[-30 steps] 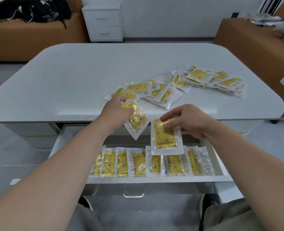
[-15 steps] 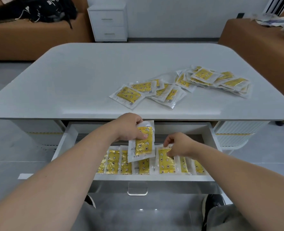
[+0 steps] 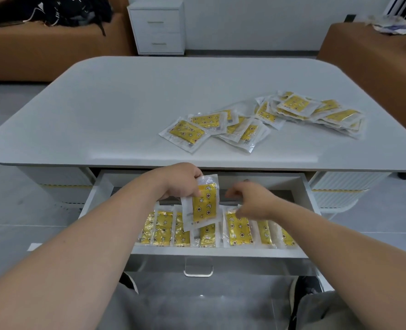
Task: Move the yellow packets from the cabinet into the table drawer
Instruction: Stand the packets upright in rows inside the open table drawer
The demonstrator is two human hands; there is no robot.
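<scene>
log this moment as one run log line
left hand: holds yellow packet over open drawer | right hand: empty, over row of packets | table top: loose packets

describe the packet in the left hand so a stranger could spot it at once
Find the white table, then the open drawer under its near edge. Above the row of packets in it, the left hand holds one yellow packet by its top. It alone hangs in the air, not resting on anything.
</scene>
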